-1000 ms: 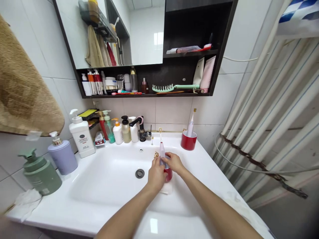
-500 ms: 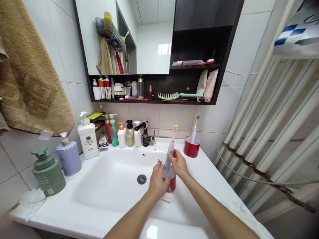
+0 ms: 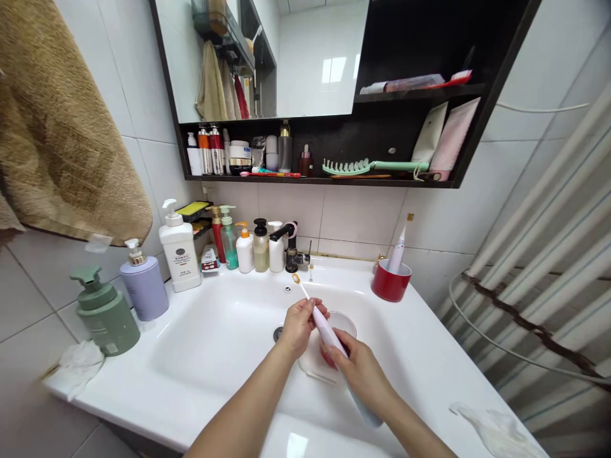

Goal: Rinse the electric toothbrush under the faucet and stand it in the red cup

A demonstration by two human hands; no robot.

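- Half a second ago the electric toothbrush [image 3: 326,329] stood almost upright in the red cup [image 3: 347,316]. You have now lifted it out and tipped it over. Its brush head points up and left toward the black faucet [image 3: 289,245], and its butt end sits low, past your right wrist.
- Your right hand [image 3: 365,375] has its grip clenched round the handle. Your left hand [image 3: 298,323] has its grip pinching the slim neck between thumb and fingertips.
- That cup stands mouth up just beneath both hands, at the right side of the sink basin [image 3: 224,343], and your right hand partly hides it.
- As for writing, the white pump bottle [image 3: 180,251] carries a dark round mark and lines of print, all too small to read.
- A second red cup [image 3: 391,286] stands on the desk [image 3: 429,362] at the back right, with another toothbrush [image 3: 398,245] upright in it.
- Small bottles line up just left of the faucet.
- Along the left of the desk stand a lavender pump bottle [image 3: 143,289] and a green pump bottle [image 3: 105,315], with a crumpled tissue [image 3: 76,362] near the front edge.
- A brown towel [image 3: 62,127] hangs at the left, and a green comb [image 3: 353,166] lies on the dark shelf [image 3: 334,181] overhead.
- The drain [image 3: 277,333] lies just beside your left hand.
- Most of your open room is to the left, over the basin. Pipes [image 3: 539,242] close off your right.
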